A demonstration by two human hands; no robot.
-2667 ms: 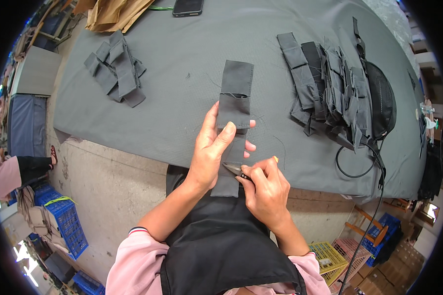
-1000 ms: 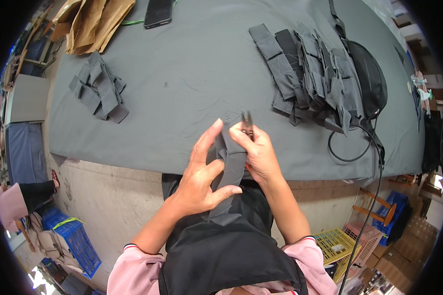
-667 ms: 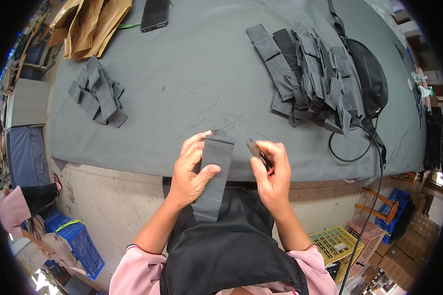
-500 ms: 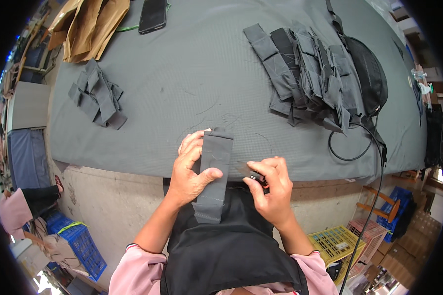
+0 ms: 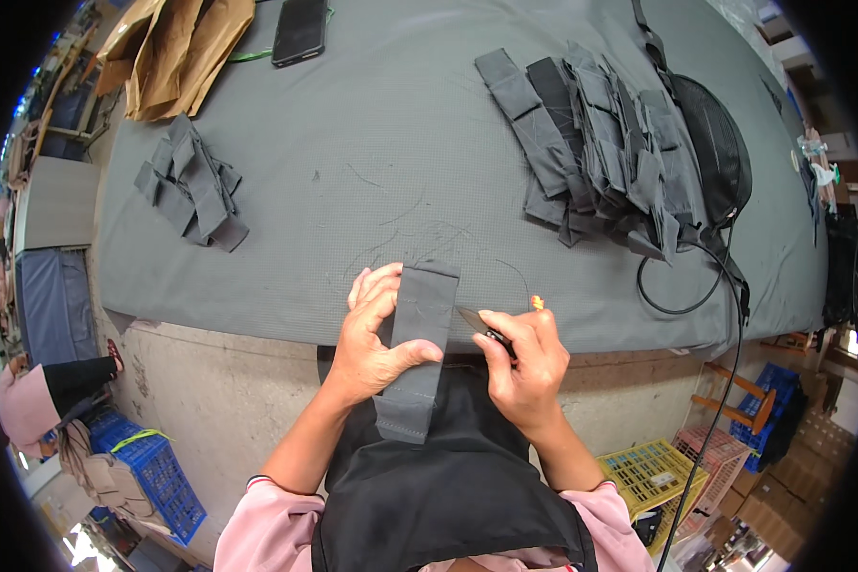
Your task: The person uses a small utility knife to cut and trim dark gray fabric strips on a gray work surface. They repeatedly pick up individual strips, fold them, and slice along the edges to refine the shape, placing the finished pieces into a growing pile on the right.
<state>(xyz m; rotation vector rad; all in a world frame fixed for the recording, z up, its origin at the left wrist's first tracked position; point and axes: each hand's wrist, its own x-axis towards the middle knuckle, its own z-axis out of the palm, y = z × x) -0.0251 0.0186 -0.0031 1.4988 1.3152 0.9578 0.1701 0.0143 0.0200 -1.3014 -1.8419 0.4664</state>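
My left hand (image 5: pixel 370 345) is closed on a grey sewn fabric strip (image 5: pixel 419 353), its thumb lying across the front and its fingers behind. The strip stands almost upright over the table's near edge, its lower end above my black apron. Just to the right, my right hand (image 5: pixel 527 367) grips small thread snips (image 5: pixel 481 327), their pointed blade aimed at the strip with a small gap between. Most of the snips' body is hidden in my fingers. A small orange-yellow bit (image 5: pixel 539 303) shows by the fingers of that hand.
Grey fabric strips lie in a large pile (image 5: pixel 596 143) at right and a smaller pile (image 5: pixel 193 186) at left. A black pouch (image 5: pixel 710 148) with a cable, a phone (image 5: pixel 298 33) and paper bags (image 5: pixel 176 57) share the table. Crates (image 5: pixel 650 474) stand below right; a person is at far left.
The fabric strip and my left hand have shifted slightly right and down. The snips' blade now shows more plainly, pointing at the strip.
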